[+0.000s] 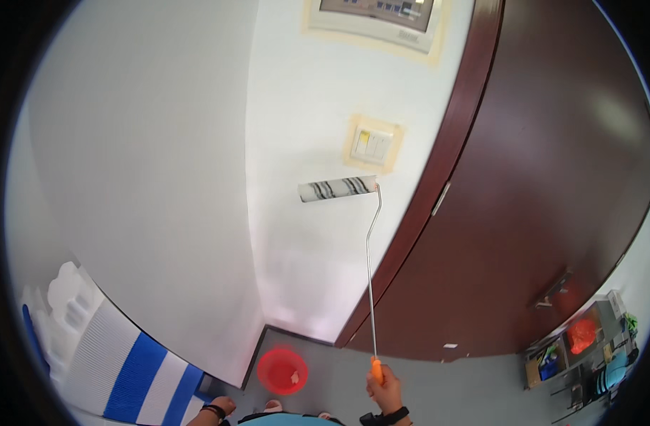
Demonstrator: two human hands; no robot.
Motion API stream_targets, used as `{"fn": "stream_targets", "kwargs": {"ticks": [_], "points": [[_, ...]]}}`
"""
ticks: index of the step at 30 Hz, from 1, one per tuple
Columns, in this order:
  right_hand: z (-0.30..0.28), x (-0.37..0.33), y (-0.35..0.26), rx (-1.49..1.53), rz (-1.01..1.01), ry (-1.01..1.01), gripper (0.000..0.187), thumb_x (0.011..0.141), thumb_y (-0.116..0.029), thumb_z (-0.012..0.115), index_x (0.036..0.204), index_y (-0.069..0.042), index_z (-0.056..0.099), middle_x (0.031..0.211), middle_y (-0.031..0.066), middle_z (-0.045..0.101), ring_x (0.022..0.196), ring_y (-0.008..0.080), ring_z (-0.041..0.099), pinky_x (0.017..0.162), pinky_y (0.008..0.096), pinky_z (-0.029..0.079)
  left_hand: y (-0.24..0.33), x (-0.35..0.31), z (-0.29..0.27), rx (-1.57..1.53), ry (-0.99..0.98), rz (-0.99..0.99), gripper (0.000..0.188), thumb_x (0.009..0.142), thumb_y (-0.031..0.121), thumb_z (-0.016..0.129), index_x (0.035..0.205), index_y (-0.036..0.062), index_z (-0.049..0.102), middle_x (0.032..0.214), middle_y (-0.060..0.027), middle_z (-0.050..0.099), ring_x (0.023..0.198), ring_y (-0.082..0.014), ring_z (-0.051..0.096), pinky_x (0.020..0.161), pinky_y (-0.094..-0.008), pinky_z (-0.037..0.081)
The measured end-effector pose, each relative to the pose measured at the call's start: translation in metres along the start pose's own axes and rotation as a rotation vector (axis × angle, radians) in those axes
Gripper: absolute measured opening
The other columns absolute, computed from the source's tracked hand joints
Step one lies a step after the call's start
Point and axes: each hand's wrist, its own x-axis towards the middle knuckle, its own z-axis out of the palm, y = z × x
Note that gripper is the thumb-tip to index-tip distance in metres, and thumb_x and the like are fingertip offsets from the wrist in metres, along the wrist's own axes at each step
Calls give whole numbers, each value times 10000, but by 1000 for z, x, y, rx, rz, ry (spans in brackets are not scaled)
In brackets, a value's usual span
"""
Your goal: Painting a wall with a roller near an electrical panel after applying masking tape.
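My right hand (386, 390) is closed around the orange handle of a paint roller (328, 189). The long bent metal rod reaches up to a white sleeve with dark stripes, which lies across the white wall (289, 128) or very close to it. Just above the sleeve's right end sits a light switch (372, 145) framed by yellowish masking tape. Low at the left, my left hand (225, 405) has its fingers curled in; whatever they may hold is hidden. It is near a blue-and-white striped panel (151, 362).
A red bucket (267, 362) stands on the grey floor by the wall corner. To the right is a dark reddish-brown door (545, 177) and its frame. A taped-round screen panel (403, 32) hangs higher up. Shelves with an orange bag (581, 335) stand far right.
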Motion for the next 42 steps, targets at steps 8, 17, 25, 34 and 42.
{"fn": "stream_targets", "kwargs": {"ticks": [8,17,25,34,42], "points": [[-5,52,-129,264,-349,-68,207,970,-156,524,1113,-11,486,733,21,547,521,47,485,446,196,396,24,-25,-1,64,132,-70,230,806,206,544,775,98,745,773,-101,713,729,-225,700,746,-342,555],[14,102,-206,306,-490,2,263,1003,-214,450,1181,-20,449,770,25,505,510,53,459,441,184,389,-28,9,15,235,142,-8,236,797,279,566,791,122,742,818,-147,701,839,-272,681,794,-377,537],[39,122,-228,228,-411,99,198,1017,-241,410,1074,-54,445,700,8,467,463,55,445,411,194,376,-115,56,4,587,176,282,243,774,318,580,867,156,735,919,-162,687,939,-356,641,869,-437,503],[57,118,-193,103,-268,190,216,1017,-275,423,981,-62,431,645,2,461,433,59,441,394,207,379,-10,18,-47,775,98,388,255,863,253,520,789,156,744,779,-61,714,732,-207,697,739,-368,555],[66,105,-152,104,-217,200,256,1007,-293,444,935,-47,433,604,6,475,427,72,462,366,223,367,30,18,-84,758,-42,320,253,853,276,546,782,114,727,744,-37,712,709,-167,694,699,-340,549]]}}
